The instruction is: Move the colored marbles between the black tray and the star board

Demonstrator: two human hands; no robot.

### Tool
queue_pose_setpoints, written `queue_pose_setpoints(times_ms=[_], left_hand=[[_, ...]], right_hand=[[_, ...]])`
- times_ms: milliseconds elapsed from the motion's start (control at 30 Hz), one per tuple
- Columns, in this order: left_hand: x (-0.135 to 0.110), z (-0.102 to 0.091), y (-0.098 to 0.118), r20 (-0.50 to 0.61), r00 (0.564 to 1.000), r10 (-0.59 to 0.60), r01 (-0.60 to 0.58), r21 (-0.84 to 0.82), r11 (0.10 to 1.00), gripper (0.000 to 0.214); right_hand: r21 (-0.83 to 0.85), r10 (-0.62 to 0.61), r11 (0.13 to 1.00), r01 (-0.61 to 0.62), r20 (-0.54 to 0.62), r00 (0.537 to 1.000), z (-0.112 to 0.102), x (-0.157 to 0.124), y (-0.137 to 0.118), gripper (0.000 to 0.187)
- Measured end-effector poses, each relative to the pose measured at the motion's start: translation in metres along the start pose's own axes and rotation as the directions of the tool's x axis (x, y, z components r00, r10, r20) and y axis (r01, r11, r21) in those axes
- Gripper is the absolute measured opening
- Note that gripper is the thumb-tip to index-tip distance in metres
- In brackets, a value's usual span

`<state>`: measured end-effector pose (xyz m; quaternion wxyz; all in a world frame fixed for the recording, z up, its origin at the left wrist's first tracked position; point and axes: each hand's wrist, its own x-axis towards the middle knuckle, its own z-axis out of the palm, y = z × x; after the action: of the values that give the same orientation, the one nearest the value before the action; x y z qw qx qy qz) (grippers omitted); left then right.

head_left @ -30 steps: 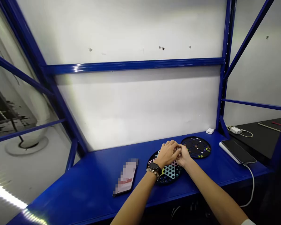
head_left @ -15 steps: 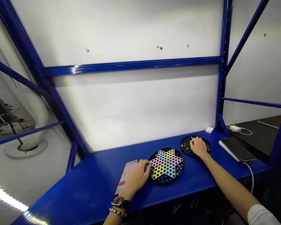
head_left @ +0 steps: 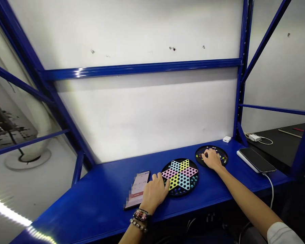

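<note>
A round black Chinese-checkers board [head_left: 180, 176] with a pink, blue, yellow and teal star of holes lies on the blue shelf [head_left: 96, 200]. My left hand [head_left: 155, 192] rests at the board's left rim, fingers curled against the edge. A black round tray [head_left: 211, 156] holding several small coloured marbles sits to the board's right. My right hand [head_left: 211, 158] lies in that tray, fingers bent down onto the marbles; what they pinch is hidden.
A phone [head_left: 137, 189] lies face up left of my left hand. Another phone on a white power bank [head_left: 255, 160] with a cable sits at the right. A small white case [head_left: 227, 139] stands near the blue upright. A black table [head_left: 282, 142] with a charger adjoins.
One second ago both hands met over the board. They have since parted: the left went to the board's left rim, the right into the marble tray. The star pattern is uncovered.
</note>
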<state>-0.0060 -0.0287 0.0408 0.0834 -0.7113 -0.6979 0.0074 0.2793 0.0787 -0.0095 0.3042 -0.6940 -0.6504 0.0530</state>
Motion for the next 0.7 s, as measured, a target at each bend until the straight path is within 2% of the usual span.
queue_pose_setpoints(times_ms=[200, 333, 533, 600, 700], left_hand=[[0.01, 0.0, 0.005, 0.055, 0.998, 0.019, -0.021, 0.042, 0.999, 0.048], [0.017, 0.0, 0.01, 0.094, 0.99, 0.101, -0.106, 0.054, 0.993, 0.043], [0.023, 0.001, 0.013, 0.084, 0.996, -0.015, 0.015, -0.001, 1.0, 0.043], [0.024, 0.001, 0.014, 0.086, 0.996, -0.02, 0.019, 0.005, 1.0, 0.045], [0.024, 0.002, 0.016, 0.074, 0.996, 0.042, -0.045, 0.038, 0.998, 0.043]], right_hand=[[0.009, 0.006, 1.0, -0.007, 0.027, 1.0, 0.005, 0.001, 0.002, 0.023], [-0.019, -0.026, 0.999, 0.027, 0.017, 1.0, 0.005, -0.001, 0.001, 0.025], [-0.017, -0.029, 0.999, 0.029, 0.04, 0.999, 0.001, -0.002, -0.002, 0.024], [-0.014, -0.024, 1.0, 0.024, 0.045, 0.999, 0.001, -0.002, -0.001, 0.024], [-0.022, -0.004, 1.0, 0.005, 0.054, 0.999, 0.001, -0.002, 0.0, 0.023]])
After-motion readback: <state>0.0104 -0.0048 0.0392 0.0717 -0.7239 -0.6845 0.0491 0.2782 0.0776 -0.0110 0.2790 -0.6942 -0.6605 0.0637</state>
